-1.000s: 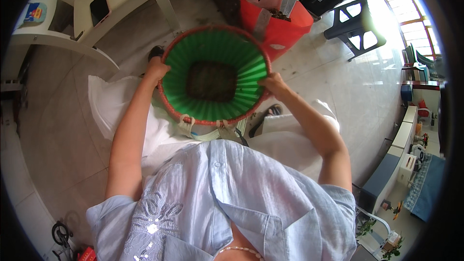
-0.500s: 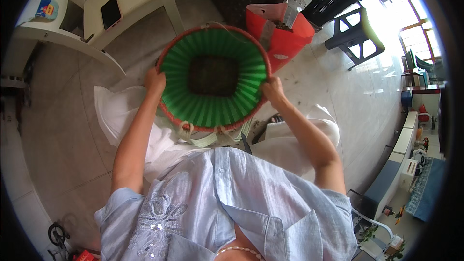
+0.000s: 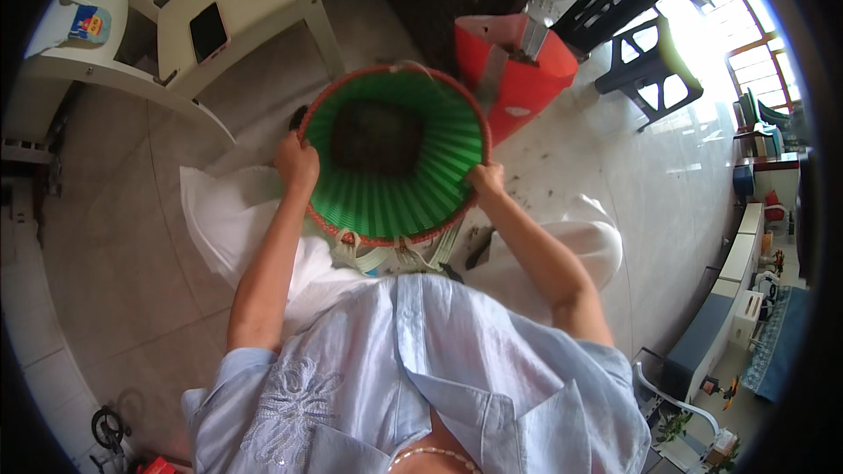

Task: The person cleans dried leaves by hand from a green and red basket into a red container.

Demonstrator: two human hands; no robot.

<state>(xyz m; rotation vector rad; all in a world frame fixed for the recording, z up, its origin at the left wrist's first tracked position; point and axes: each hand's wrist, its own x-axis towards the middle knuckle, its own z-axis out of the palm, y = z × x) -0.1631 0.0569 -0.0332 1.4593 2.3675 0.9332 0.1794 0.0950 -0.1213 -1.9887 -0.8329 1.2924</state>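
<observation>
A round green woven basket [image 3: 413,202] with a red rim stands in front of me, its mouth facing up and a dark patch showing at its bottom. My left hand [image 3: 297,162] grips the rim on the left side. My right hand [image 3: 487,183] grips the rim on the right side. Loose pale straps [image 3: 386,254] hang from the near edge of the basket, over my lap in white cloth [image 3: 228,219].
A red plastic bin [image 3: 518,79] stands just behind the basket to the right. A cream plastic chair [image 3: 237,17] with a phone [image 3: 209,32] on its seat sits at the back left. A dark green plastic chair [image 3: 654,70] stands at the back right on the shiny tiled floor.
Both hands have kept hold of the basket rim while the basket has turned and shifted a little; the view has tilted slightly, showing more of the cream chair.
</observation>
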